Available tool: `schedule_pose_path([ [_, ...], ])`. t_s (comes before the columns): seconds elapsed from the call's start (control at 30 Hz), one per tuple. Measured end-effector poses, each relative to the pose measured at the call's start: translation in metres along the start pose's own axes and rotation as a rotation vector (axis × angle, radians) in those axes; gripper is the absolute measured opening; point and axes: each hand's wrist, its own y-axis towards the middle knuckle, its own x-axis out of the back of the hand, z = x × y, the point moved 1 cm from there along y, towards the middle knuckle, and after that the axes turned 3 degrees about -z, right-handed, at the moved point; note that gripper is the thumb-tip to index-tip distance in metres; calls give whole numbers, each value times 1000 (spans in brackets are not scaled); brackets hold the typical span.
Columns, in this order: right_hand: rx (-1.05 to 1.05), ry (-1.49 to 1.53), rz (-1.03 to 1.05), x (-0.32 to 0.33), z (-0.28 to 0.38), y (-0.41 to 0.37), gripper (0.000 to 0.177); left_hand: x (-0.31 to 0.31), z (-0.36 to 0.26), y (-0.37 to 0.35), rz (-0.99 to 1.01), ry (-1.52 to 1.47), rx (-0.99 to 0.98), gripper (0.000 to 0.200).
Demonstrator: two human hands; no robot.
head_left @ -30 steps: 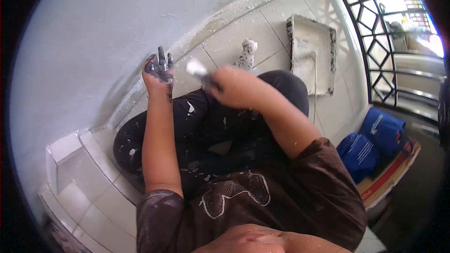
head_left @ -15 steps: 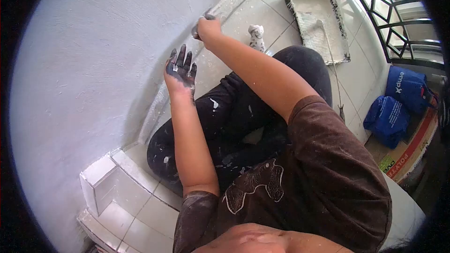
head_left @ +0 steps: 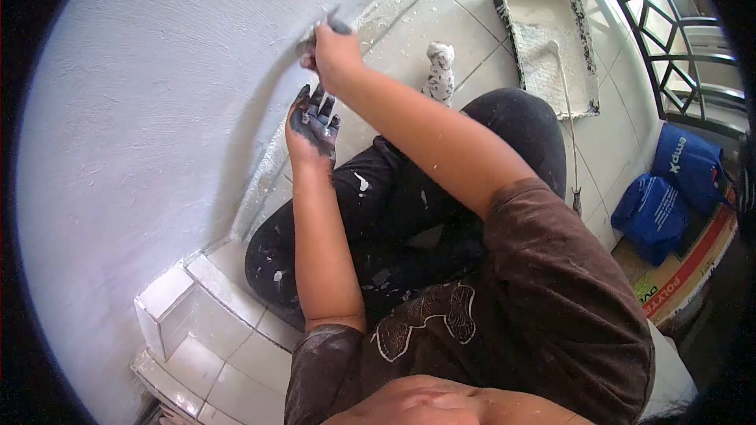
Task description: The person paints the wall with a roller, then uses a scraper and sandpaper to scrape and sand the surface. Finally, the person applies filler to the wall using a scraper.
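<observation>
My right hand [head_left: 337, 57] is closed, close to the white wall [head_left: 181, 94] and just above my left hand. Dark grey shows at its fingers, along with a thin grey point; I cannot tell what it grips. Palm up, my left hand [head_left: 313, 127] has its fingers stretched out, with dark grey stains on palm and fingers and a white smear across them. Beyond my knee a white bottle-like object with dark specks [head_left: 439, 75] stands on the tiles.
A paint tray [head_left: 589, 71] coated in white lies on the tiled floor, a long thin handle leaning out of it. Blue bags [head_left: 654, 212] rest on a cardboard box [head_left: 685, 279] at right. A black metal grille [head_left: 689, 59] stands behind. Tiled ledge [head_left: 169, 291] lower left.
My right hand has moved slightly left along the wall, closer to my left hand. The left hand has shifted a little down and right, its fingers less upright. The view has tilted slightly.
</observation>
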Motion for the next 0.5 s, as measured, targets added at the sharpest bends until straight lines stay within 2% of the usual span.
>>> schedule_pose_path([
  [0.07,-6,-73,-36,5,-11,1,8,0,-2,-1,-6,6,3,44],
  [0.2,-1,-65,106,8,-8,32,6,-3,-7,-6,0,53,-31,47],
  [0.3,10,-19,143,5,7,21,9,-1,-7,-7,29,48,-48,47],
  [0.4,59,15,340,8,19,11,6,-1,-4,-7,37,44,-47,48],
  [0.5,56,48,-111,-1,11,-4,13,3,-3,-6,52,42,-48,48],
])
